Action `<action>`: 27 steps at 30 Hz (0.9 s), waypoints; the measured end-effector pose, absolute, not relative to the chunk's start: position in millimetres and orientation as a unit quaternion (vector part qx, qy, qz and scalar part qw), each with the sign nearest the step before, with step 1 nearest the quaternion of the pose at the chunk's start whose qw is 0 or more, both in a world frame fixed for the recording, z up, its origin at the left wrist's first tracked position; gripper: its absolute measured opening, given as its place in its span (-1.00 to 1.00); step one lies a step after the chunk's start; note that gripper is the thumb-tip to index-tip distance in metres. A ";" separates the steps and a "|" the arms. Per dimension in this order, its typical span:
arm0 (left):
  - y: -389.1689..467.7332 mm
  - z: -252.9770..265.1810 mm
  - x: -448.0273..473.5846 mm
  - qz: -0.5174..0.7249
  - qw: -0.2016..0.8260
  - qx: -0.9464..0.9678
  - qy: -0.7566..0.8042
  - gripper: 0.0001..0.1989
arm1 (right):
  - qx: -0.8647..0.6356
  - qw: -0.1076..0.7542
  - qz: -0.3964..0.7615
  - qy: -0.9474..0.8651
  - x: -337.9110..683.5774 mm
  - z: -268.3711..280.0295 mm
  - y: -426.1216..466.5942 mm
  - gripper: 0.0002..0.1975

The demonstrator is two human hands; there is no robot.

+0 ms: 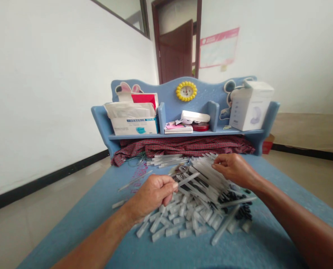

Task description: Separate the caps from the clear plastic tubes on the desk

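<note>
My left hand (156, 192) is closed, with a slim translucent plastic tube (190, 179) pinched between thumb and forefinger. The tube points up and to the right, over the pile. At the far right of the pile, my right hand (235, 169) has its fingers pinched together by the ends of long frosted tubes (207, 168); I cannot make out what is between them. Many short translucent caps (180, 213) lie in front of and below my left hand. Small black pieces (243, 211) are heaped under my right forearm.
A blue desk (144, 254) carries everything. Behind the pile lie more tubes (166, 160) and a red checked cloth (183, 145). The shelf above holds a mask box (135, 125), a red round tin (200, 127) and a white carton (247, 108). A yellow flower-shaped clock (186, 91) is on its backboard.
</note>
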State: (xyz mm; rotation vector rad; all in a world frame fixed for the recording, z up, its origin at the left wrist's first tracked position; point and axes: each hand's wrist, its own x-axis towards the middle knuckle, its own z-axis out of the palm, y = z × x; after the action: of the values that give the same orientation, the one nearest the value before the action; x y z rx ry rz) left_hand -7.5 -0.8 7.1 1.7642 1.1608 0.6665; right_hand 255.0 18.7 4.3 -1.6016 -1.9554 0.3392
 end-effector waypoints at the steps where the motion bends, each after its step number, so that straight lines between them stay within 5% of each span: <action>1: -0.8 6.7 -7.5 0.269 0.442 0.715 0.469 -0.67 | -0.610 0.282 0.121 -0.731 256.9 5.1 20.0 -0.78; 13: 0.7 3.6 -8.4 0.250 0.410 0.740 0.471 -0.71 | -0.625 0.048 0.297 -0.720 294.0 24.0 10.0 -0.91; 27: 1.0 3.0 -7.4 0.214 0.420 0.746 0.470 -0.71 | -0.614 0.075 0.291 -0.730 299.6 26.7 12.3 -0.86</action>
State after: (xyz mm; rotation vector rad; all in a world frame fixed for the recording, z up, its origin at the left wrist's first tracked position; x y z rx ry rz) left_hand -7.4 1.0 3.0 1.8702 1.1768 0.5364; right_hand 299.6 12.3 26.7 -1.8421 -2.1892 0.8737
